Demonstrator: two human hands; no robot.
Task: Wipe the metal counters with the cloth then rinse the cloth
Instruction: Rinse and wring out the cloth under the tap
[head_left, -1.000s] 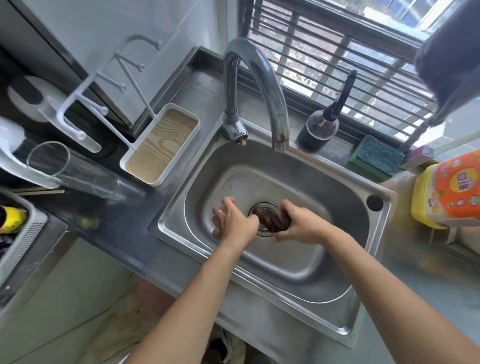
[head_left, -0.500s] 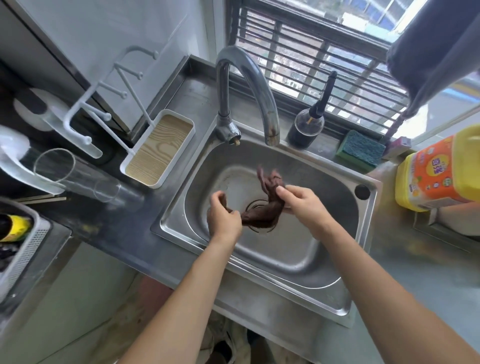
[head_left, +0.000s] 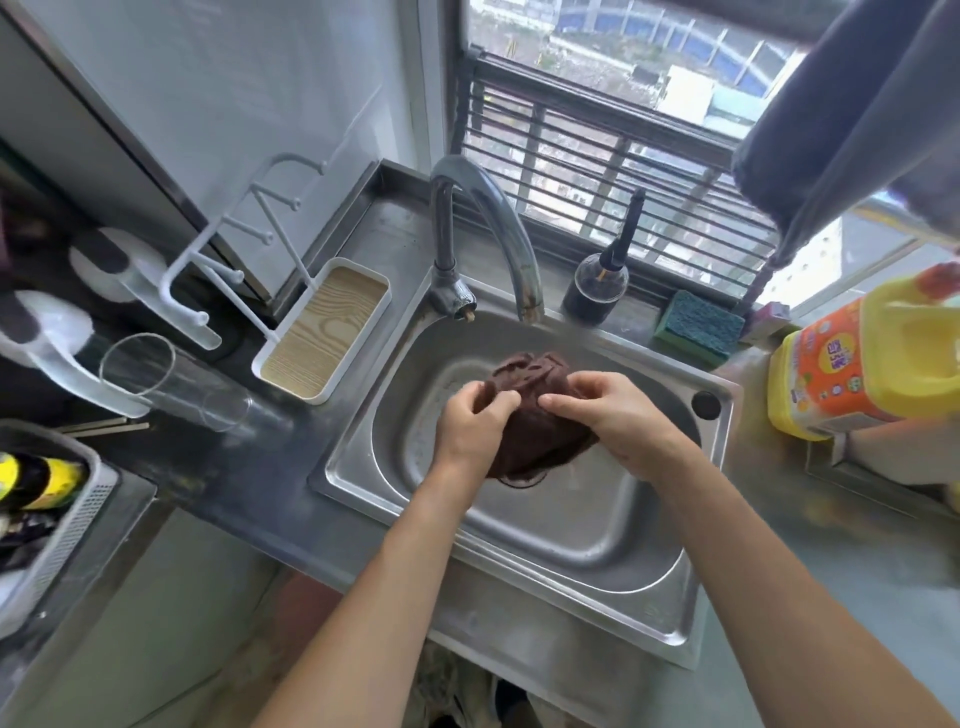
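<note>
Bunching the dark brown cloth (head_left: 530, 415) over the basin of the steel sink (head_left: 571, 525), the left hand (head_left: 470, 431) and right hand (head_left: 618, 421) each had fingers curled into the fabric, pinching it at its upper edge with the fingertips nearly meeting. The cloth hung in a gathered wad above the drain, clear of the metal counter (head_left: 857, 545) on either side. It lay below and slightly forward of the faucet (head_left: 483, 228) spout; no water stream was visible, so whether the tap ran could not be told. Judged from this arrangement, the rinse step was in hand. It would be done well by holding the wad directly beneath the spout, kneading fold against fold, and wringing over the drain so that runoff stayed within the basin and off the wiped surfaces.
</note>
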